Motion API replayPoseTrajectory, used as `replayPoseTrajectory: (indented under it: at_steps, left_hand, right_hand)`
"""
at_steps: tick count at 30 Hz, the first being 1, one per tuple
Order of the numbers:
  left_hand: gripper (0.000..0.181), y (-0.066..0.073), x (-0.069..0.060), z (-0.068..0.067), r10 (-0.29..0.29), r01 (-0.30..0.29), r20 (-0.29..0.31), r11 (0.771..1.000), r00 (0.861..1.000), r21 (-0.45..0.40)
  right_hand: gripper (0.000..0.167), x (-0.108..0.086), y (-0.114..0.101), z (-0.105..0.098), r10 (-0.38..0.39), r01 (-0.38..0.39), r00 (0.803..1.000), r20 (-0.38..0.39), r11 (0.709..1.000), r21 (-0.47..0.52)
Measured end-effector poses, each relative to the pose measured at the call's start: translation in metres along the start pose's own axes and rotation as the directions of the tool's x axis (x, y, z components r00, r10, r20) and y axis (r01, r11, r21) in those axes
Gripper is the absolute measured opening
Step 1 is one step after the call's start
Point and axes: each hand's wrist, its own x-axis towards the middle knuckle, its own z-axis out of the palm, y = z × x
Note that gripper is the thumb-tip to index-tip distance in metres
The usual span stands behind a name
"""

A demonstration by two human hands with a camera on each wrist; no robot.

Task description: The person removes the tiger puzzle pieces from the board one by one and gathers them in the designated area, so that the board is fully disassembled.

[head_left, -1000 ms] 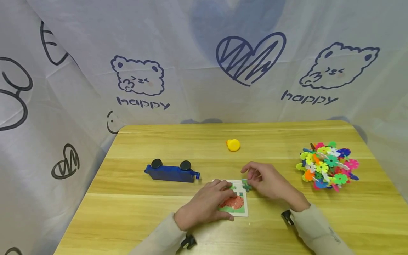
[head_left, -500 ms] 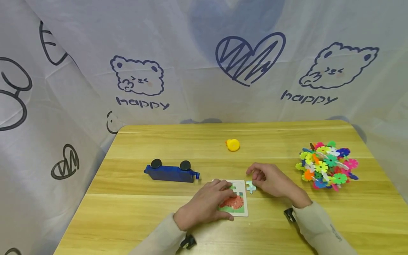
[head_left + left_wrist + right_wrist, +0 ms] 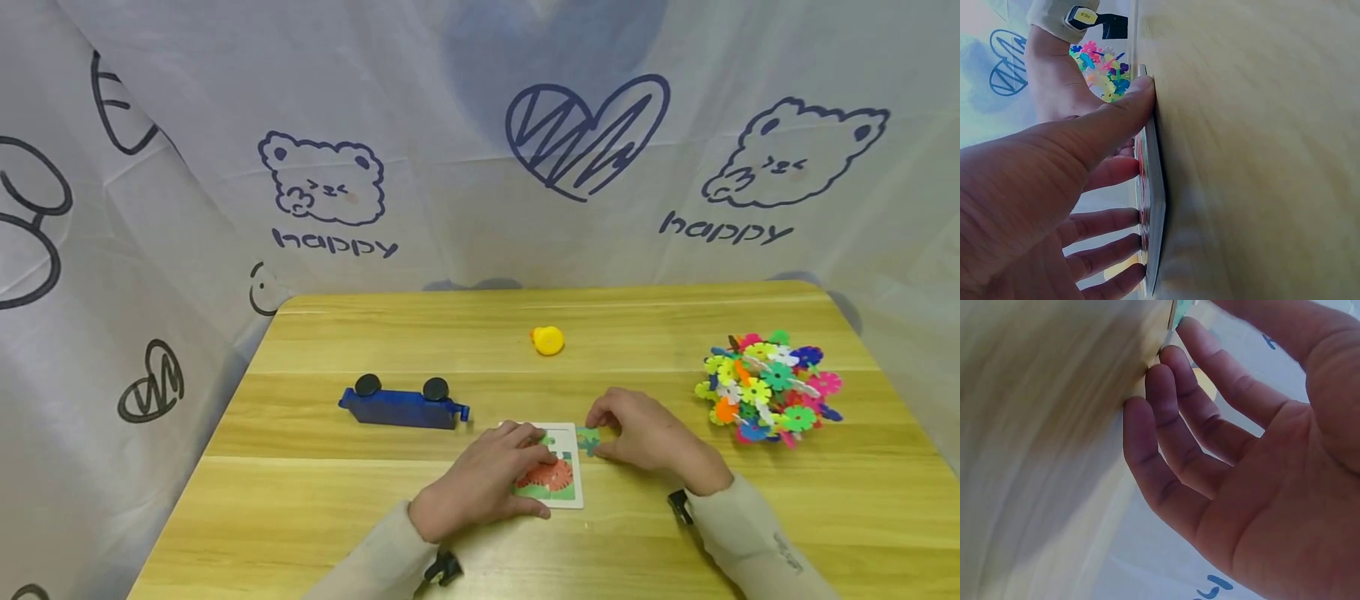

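Note:
A white-bordered puzzle board [image 3: 578,490] with a red-orange and green picture lies on the table. Across its left part rests my left hand [image 3: 491,475], fingers spread and fairly straight; in the left wrist view this hand [image 3: 1054,181] touches the board [image 3: 1156,187] with its fingertips and thumb. Just right of the board, my right hand [image 3: 652,437] pinches a green-blue puzzle piece [image 3: 587,442] between thumb and index finger. The right wrist view has only part of the piece [image 3: 1180,312] at the top, by the index fingertip of the right hand [image 3: 1254,450].
A blue toy vehicle [image 3: 403,409] with black wheels lies left of the board. Behind the board is a yellow toy duck [image 3: 549,340]. At the right stands a pile of colourful flower-shaped pieces [image 3: 772,390]. A printed curtain [image 3: 465,200] hangs behind the table [image 3: 300,508].
The puzzle piece has moved slightly right from the board's upper right corner and has turned in my right hand, whose index finger has come down to it. My left hand has stayed in place.

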Motion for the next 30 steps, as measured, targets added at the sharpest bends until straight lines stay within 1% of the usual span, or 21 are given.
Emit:
replayPoseTrajectory:
  at_steps: [4,13,20,23,27,30]
  left_hand:
    - [0.060,0.000,0.001,-0.001,0.004,-0.004,0.007,1.000,1.000,-0.001]
    - [0.062,-0.003,0.000,-0.003,0.024,-0.024,0.020,0.999,1.000,-0.033]
    - [0.062,-0.008,-0.005,-0.009,-0.011,0.014,0.025,0.994,1.000,-0.111]
    - [0.060,-0.009,-0.006,-0.014,-0.010,0.013,0.028,0.993,1.000,-0.114]
    - [0.058,-0.009,-0.006,-0.021,0.013,-0.010,0.036,0.995,0.999,-0.100]
    - [0.055,-0.009,-0.005,-0.021,0.028,-0.024,0.047,0.996,0.998,-0.082]
  right_hand:
    - [0.024,0.000,0.001,0.000,0.004,-0.005,1.000,-0.017,1.000,-0.019]
    - [0.024,0.001,0.001,0.001,0.002,-0.002,1.000,-0.015,1.000,-0.025]
    - [0.024,0.003,0.002,0.002,-0.011,0.011,1.000,-0.012,1.000,-0.027]
    - [0.023,0.004,0.002,0.003,-0.011,0.011,1.000,-0.015,0.999,-0.031]
    - [0.022,0.002,0.001,0.003,-0.020,0.019,0.999,-0.027,0.999,-0.045]
    - [0.023,-0.002,-0.004,0.003,-0.036,0.034,0.999,-0.033,0.998,-0.047]
